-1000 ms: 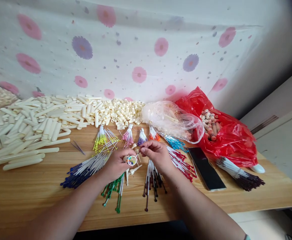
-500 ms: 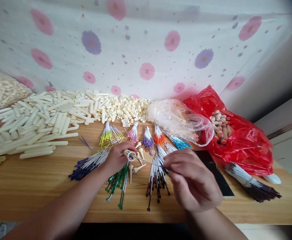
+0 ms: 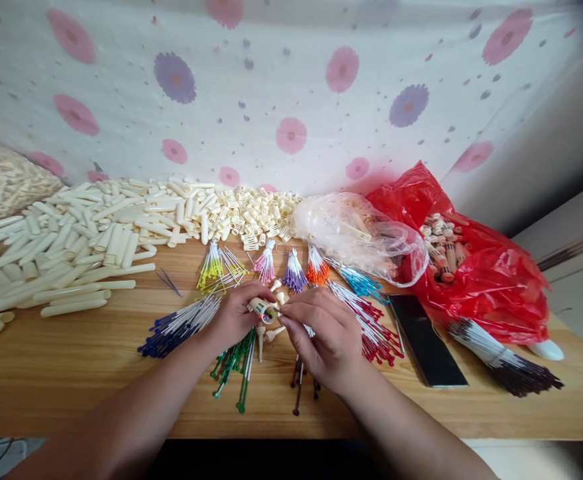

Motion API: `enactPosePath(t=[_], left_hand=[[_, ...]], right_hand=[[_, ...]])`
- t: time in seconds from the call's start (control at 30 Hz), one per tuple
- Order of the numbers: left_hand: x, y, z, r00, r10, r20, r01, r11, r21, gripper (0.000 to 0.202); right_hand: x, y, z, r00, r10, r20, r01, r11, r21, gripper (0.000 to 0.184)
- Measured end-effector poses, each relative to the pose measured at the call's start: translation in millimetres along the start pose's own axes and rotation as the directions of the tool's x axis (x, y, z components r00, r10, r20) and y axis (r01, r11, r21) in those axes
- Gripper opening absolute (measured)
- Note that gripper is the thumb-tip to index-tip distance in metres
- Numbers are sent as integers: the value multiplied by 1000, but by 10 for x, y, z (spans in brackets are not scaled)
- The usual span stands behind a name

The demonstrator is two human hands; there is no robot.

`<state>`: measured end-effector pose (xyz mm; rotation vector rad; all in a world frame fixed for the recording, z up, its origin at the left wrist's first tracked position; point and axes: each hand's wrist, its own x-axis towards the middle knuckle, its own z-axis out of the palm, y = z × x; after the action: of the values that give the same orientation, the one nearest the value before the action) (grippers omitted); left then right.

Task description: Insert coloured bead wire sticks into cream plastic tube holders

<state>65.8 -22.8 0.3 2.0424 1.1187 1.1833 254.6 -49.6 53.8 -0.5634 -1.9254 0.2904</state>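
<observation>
My left hand (image 3: 235, 310) is closed around a short cream slotted pen barrel (image 3: 260, 308), its round open end turned towards me with coloured tips inside. At that opening are the pinched fingertips of my right hand (image 3: 327, 332). They grip a thin pen refill, now almost wholly hidden by the fingers and barrel. Around the hands lie blue refills (image 3: 176, 328), green refills (image 3: 236, 367), red refills (image 3: 378, 330) and dark refills (image 3: 298, 390), these partly under my right hand. Small cream pointed pen parts (image 3: 260, 340) lie below the barrel.
Behind are yellow (image 3: 212, 265), pink (image 3: 265, 263), purple (image 3: 296, 275), orange (image 3: 318, 267) and light-blue refills (image 3: 360, 283). Cream tubes (image 3: 91, 233) and slotted pieces (image 3: 256, 210) are heaped at the back. Rightward are a clear bag (image 3: 341, 220), red bag (image 3: 491, 280), black flat object (image 3: 428, 343) and brown-tipped refills (image 3: 504, 357).
My right hand has moved left to the barrel's mouth, and the refill's long white shaft no longer shows. The red refills and black flat object are uncovered. My left hand has barely moved.
</observation>
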Motion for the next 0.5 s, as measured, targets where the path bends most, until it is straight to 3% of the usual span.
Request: enactPosePath(t=[0.2,0.33,0.5], left_hand=[[-23,67,-83,994,58,89,-60,998,14,47],[-34,86,-91,995,47,90,-54,996,72,46],[-41,46,-80,995,100,7,-99,975,197,48]], right_hand=[[-50,94,25,996,86,29,-85,996,-30,27],[-82,117,4,998,65,-16,-67,992,-112,23],[-73,143,9,997,78,-17,-79,989,-125,16]])
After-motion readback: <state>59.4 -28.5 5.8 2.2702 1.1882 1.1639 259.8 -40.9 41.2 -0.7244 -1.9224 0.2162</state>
